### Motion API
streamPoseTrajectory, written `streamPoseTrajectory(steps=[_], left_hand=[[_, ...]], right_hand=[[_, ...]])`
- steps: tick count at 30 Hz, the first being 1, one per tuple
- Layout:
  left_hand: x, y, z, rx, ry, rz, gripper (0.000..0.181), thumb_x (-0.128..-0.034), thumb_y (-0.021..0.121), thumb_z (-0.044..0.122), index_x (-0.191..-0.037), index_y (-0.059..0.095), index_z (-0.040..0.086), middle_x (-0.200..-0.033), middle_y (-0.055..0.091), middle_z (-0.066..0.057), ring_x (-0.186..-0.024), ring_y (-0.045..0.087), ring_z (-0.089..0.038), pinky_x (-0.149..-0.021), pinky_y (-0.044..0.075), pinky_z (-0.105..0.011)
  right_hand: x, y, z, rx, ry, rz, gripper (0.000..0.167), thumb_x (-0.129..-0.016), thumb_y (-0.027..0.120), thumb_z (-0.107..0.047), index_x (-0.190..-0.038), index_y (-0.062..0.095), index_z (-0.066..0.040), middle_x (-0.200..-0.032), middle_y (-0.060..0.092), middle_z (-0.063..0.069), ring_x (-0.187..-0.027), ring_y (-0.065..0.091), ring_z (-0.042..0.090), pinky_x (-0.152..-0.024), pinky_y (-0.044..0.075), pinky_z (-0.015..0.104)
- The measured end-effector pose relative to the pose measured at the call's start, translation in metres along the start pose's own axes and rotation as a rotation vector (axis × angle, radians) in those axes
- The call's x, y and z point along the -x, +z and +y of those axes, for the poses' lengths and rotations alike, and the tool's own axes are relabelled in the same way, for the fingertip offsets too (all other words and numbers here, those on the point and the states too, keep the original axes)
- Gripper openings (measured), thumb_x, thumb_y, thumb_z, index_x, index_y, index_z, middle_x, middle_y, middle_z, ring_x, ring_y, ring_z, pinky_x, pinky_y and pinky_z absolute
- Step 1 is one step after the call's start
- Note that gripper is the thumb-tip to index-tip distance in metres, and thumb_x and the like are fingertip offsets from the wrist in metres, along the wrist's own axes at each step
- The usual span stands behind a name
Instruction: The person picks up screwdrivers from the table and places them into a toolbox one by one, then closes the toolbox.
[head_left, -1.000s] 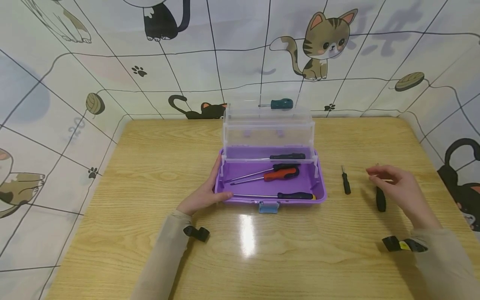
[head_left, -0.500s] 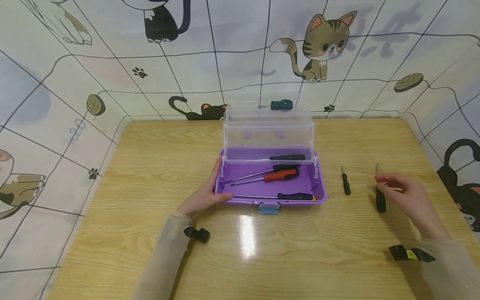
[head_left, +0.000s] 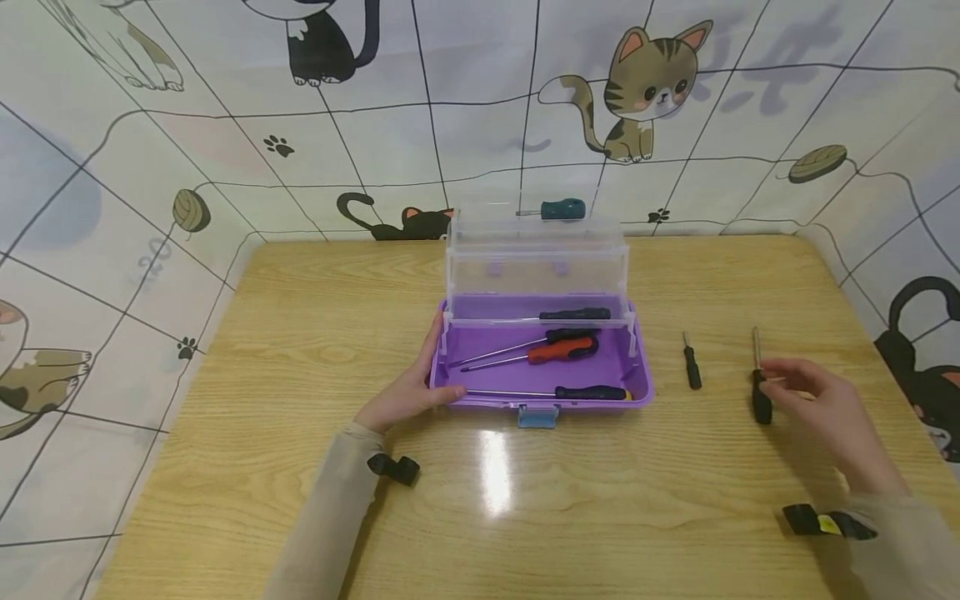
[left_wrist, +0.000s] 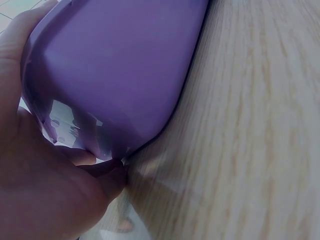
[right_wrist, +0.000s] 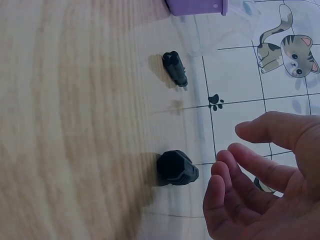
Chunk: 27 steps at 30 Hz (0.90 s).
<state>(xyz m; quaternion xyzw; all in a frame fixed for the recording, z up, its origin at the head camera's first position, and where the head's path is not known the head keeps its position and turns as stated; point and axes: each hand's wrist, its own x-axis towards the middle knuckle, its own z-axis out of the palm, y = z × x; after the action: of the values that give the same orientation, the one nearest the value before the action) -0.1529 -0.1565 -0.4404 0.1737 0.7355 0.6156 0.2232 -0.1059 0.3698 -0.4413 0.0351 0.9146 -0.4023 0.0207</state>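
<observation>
In the head view, we see our left hand (head_left: 408, 392) gripping the left end of the purple plastic toolbox (head_left: 491, 333), while our right hand (head_left: 825, 408) hovers beside a larger black-handled metal screwdriver (head_left: 762, 407) on the wood-grain worktop (head_left: 322, 333). In the left wrist view, we hold the toolbox's end. In the right wrist view, our loosely bent fingers (right_wrist: 265, 170) hold nothing.

One purple toolbox (head_left: 480, 338) at the left hand (head_left: 405, 396); five black-handled screwdrivers (head_left: 574, 315), three right of that hand and two by the right hand (head_left: 828, 417); one red-handled screwdriver (head_left: 557, 351), one teal-handled screwdriver (head_left: 563, 208)
</observation>
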Motion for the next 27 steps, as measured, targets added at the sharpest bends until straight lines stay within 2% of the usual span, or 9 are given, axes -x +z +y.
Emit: streamPoseTrajectory(steps=[8,11,15,19,24,27], left_hand=[[0.0,0.0,0.0,-0.006,-0.004,-0.002,0.112,-0.0871,0.071,0.013,-0.152,-0.018,0.032,-0.158,-0.02,0.003,-0.143,-0.009,-0.019,-0.115,0.002,-0.047],[0.001,0.001,0.001,-0.003,-0.005,0.001,0.112,-0.087,0.071,0.013,-0.152,-0.017,0.032,-0.158,-0.02,0.003,-0.143,-0.009,-0.019,-0.114,0.002,-0.047],[0.001,0.001,0.001,0.005,-0.007,0.002,0.111,-0.0871,0.071,0.013,-0.152,-0.017,0.033,-0.158,-0.02,0.003,-0.143,-0.009,-0.018,-0.114,0.002,-0.048],[0.001,0.001,0.001,0.015,-0.006,-0.004,0.111,-0.0874,0.07,0.011,-0.152,-0.017,0.033,-0.158,-0.02,0.002,-0.143,-0.009,-0.02,-0.114,0.002,-0.048],[0.0,0.001,0.002,0.018,-0.02,-0.009,0.11,-0.0878,0.069,0.011,-0.152,-0.018,0.034,-0.158,-0.021,0.002,-0.143,-0.01,-0.02,-0.114,0.002,-0.048],[0.0,0.0,0.002,0.02,-0.021,-0.004,0.111,-0.0874,0.069,0.011,-0.152,-0.018,0.033,-0.157,-0.021,0.002,-0.143,-0.01,-0.019,-0.114,0.001,-0.048]], right_hand=[[0.004,0.008,0.004,0.062,0.07,0.004,0.049,-0.095,0.063,-0.027,-0.129,0.052,0.006,-0.101,0.049,-0.027,-0.085,0.041,-0.013,-0.062,0.041,0.014],[0.006,0.009,0.004,0.097,0.071,0.014,0.049,-0.094,0.064,-0.027,-0.129,0.053,0.006,-0.101,0.051,-0.021,-0.084,0.04,-0.014,-0.061,0.04,0.015],[0.007,0.011,0.005,0.12,0.063,0.031,0.05,-0.094,0.064,-0.027,-0.129,0.052,0.007,-0.105,0.059,0.0,-0.083,0.038,-0.016,-0.061,0.04,0.014],[0.006,0.013,0.006,0.125,0.084,0.033,0.054,-0.094,0.063,-0.029,-0.131,0.049,0.009,-0.117,0.055,0.026,-0.082,0.036,-0.017,-0.059,0.04,0.013],[0.005,0.014,0.008,0.121,0.115,0.027,0.06,-0.095,0.061,-0.031,-0.134,0.045,0.012,-0.12,0.052,0.032,-0.08,0.035,-0.019,-0.057,0.04,0.011],[0.002,0.015,0.007,0.12,0.123,0.007,0.063,-0.095,0.061,-0.033,-0.134,0.043,0.014,-0.12,0.052,0.033,-0.081,0.039,-0.014,-0.056,0.041,0.011]])
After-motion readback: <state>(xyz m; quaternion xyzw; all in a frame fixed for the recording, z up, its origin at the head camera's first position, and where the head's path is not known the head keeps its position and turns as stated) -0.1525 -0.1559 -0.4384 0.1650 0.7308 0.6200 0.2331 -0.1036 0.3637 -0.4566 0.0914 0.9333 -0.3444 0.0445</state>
